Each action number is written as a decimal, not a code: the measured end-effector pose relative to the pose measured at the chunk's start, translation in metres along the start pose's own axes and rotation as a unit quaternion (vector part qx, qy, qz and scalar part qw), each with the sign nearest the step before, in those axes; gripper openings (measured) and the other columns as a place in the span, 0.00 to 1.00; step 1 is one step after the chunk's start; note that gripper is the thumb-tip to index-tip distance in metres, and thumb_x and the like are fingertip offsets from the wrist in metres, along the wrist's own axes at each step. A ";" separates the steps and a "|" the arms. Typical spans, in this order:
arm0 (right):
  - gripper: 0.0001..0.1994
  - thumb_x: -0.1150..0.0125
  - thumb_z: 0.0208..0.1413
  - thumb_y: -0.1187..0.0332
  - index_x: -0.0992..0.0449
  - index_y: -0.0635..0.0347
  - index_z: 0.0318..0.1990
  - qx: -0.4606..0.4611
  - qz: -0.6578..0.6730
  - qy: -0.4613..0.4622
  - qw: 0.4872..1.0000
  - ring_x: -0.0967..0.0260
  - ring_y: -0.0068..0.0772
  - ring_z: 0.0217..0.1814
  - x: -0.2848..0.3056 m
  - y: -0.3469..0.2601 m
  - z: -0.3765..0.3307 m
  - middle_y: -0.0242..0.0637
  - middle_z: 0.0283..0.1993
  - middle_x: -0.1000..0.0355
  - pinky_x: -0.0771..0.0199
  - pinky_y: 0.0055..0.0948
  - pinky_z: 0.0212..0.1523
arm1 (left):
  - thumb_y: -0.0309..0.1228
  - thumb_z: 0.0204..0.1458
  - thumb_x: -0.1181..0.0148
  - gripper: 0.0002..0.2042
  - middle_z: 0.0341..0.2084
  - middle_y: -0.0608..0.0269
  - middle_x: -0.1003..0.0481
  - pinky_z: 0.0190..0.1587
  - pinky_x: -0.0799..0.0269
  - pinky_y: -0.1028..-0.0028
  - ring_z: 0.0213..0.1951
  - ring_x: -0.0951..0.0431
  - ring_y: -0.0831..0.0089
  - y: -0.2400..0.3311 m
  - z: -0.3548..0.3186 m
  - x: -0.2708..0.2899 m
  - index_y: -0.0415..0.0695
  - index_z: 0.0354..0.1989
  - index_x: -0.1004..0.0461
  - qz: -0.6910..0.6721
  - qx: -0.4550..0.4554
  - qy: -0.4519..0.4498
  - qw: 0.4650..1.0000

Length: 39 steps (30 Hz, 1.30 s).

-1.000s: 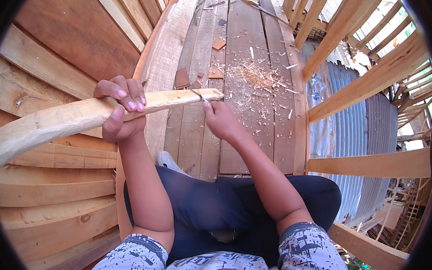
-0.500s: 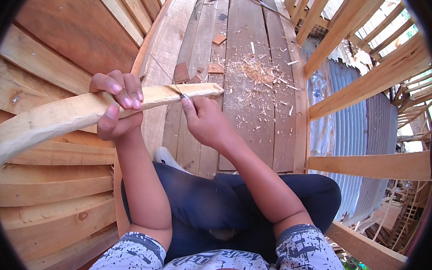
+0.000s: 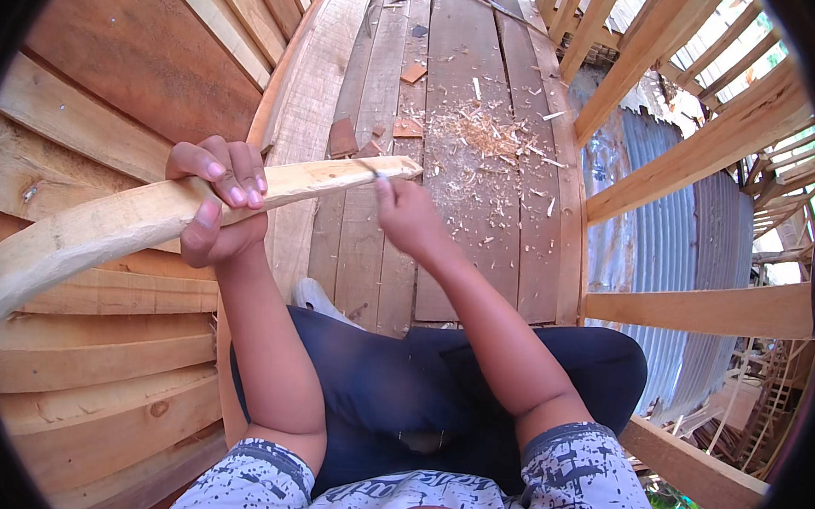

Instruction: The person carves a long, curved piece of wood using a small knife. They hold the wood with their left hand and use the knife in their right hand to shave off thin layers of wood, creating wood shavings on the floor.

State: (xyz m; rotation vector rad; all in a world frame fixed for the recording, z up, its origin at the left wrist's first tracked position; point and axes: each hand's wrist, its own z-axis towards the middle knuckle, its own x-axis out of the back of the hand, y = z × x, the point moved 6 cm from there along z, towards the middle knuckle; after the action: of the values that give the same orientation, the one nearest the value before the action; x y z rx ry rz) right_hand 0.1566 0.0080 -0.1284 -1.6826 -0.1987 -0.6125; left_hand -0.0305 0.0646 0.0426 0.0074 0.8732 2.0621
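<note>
A long, curved, pale piece of wood (image 3: pixel 96 220) runs from the left rim to a roughly cut end near the middle. My left hand (image 3: pixel 217 198) is wrapped round it, fingers over the top and thumb at the near side. Close to the cut end, my right hand (image 3: pixel 411 220) is closed round a thin-bladed knife (image 3: pixel 368 167). The blade lies across the upper side of the wood, blurred by motion. Its handle is hidden in my fist.
Wood shavings (image 3: pixel 487 134) and reddish-brown chips (image 3: pixel 344 138) litter the plank floor (image 3: pixel 452 275). A board wall (image 3: pixel 101 289) stands at the left. Wooden rails (image 3: pixel 700 304) and corrugated metal sheets (image 3: pixel 657 240) are on the right. Another long tool (image 3: pixel 499 6) lies at the far end.
My right hand has moved the knife a short way right along the wood, toward its cut end. My left hand and the wood stay nearly in place.
</note>
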 end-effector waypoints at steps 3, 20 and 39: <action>0.23 0.54 0.67 0.57 0.25 0.72 0.30 -0.067 -0.030 0.004 0.997 0.29 0.63 0.31 0.001 0.049 0.010 0.60 0.26 0.27 0.31 0.53 0.38 | 0.33 0.44 0.41 0.13 0.19 0.69 0.31 0.31 0.36 0.77 0.22 0.32 0.78 -0.003 0.001 -0.002 0.44 0.38 0.29 -0.005 0.008 0.000 1.000; 0.26 0.56 0.67 0.55 0.26 0.72 0.28 0.028 -0.011 -0.014 0.999 0.29 0.58 0.27 -0.004 -0.034 -0.012 0.58 0.24 0.28 0.31 0.49 0.34 | 0.33 0.44 0.41 0.12 0.19 0.69 0.31 0.32 0.36 0.77 0.22 0.32 0.78 0.003 -0.002 0.003 0.44 0.38 0.29 0.007 0.005 0.013 1.000; 0.23 0.55 0.66 0.57 0.23 0.72 0.32 -0.052 -0.077 0.017 0.996 0.26 0.66 0.37 0.004 0.045 0.012 0.63 0.30 0.26 0.27 0.55 0.43 | 0.32 0.42 0.41 0.13 0.19 0.68 0.32 0.30 0.35 0.77 0.21 0.32 0.77 -0.004 0.001 0.000 0.42 0.37 0.32 -0.001 -0.003 0.015 1.000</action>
State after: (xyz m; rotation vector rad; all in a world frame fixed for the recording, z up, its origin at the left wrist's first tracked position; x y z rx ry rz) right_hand 0.1840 0.0086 -0.1661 -1.7663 -0.2777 -0.7764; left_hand -0.0278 0.0664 0.0409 -0.0266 0.8842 2.0680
